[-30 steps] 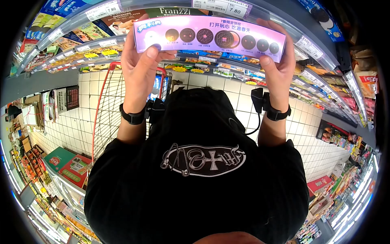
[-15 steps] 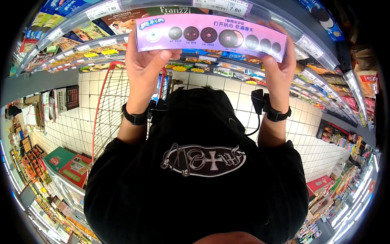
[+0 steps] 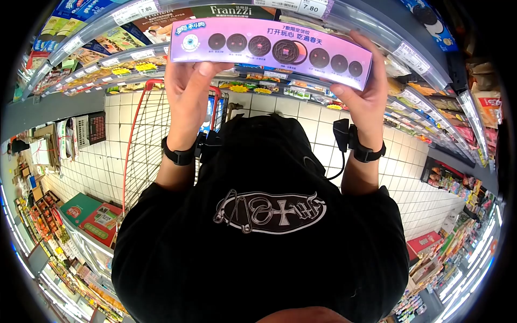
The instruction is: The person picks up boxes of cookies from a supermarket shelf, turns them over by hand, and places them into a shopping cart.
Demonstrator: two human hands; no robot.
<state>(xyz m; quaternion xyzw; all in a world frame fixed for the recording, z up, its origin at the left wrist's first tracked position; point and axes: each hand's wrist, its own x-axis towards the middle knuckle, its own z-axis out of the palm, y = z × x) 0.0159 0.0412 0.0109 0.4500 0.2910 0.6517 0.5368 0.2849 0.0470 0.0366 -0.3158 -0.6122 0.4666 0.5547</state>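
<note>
A long pink-and-purple cookie box (image 3: 272,51) printed with a row of dark round sandwich cookies is held up before the shelves, its right end a little lower than the left. My left hand (image 3: 188,94) grips the left end, thumb along the lower edge and the fingers hidden behind. At the other end my right hand (image 3: 371,94) is closed on the box, thumb at its lower edge and fingers around the back. Each wrist wears a black strap with a small dark device.
Shelves with price tags (image 3: 309,7) and packaged snacks curve across the top. A red-handled wire shopping cart (image 3: 145,124) stands on the tiled floor (image 3: 258,105) at my left. Green and red boxes (image 3: 99,222) lie further left; stocked displays (image 3: 452,177) line the right.
The cookie box has shifted slightly left, and its right end has dipped. My right thumb has moved left along the lower edge. Both hands still hold the box.
</note>
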